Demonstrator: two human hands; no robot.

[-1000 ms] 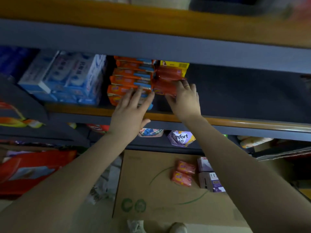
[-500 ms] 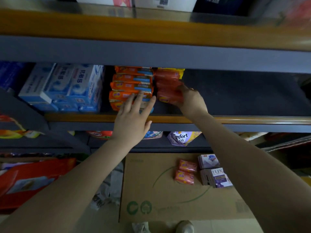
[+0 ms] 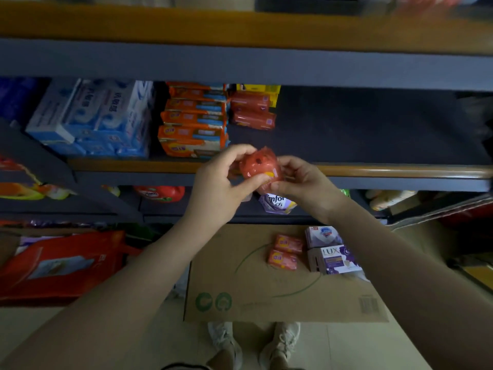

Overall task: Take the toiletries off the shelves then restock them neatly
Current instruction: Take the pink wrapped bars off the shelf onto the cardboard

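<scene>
Both hands hold one red soap packet (image 3: pixel 260 166) in front of the middle shelf edge (image 3: pixel 400 172). My left hand (image 3: pixel 224 188) grips its left side and my right hand (image 3: pixel 301 182) pinches its right side. On the shelf behind stand a stack of orange soap packs (image 3: pixel 194 121), a short stack of red soap packets (image 3: pixel 252 109) with a yellow box (image 3: pixel 269 89) behind, and blue-white boxes (image 3: pixel 101 116) at the left. The shelf's right part is bare dark board.
A flat cardboard sheet (image 3: pixel 253 295) lies on the floor below, carrying two red soap packets (image 3: pixel 285 252) and purple-white soap boxes (image 3: pixel 332 259). A red bag (image 3: pixel 61 263) sits at lower left. A Comfort pouch (image 3: pixel 277 204) stands on the lower shelf. My shoes (image 3: pixel 253 343) are at the bottom.
My right hand drew a red soap packet off the red stack and out past the shelf edge. My left hand left the orange packs and took hold of the same packet.
</scene>
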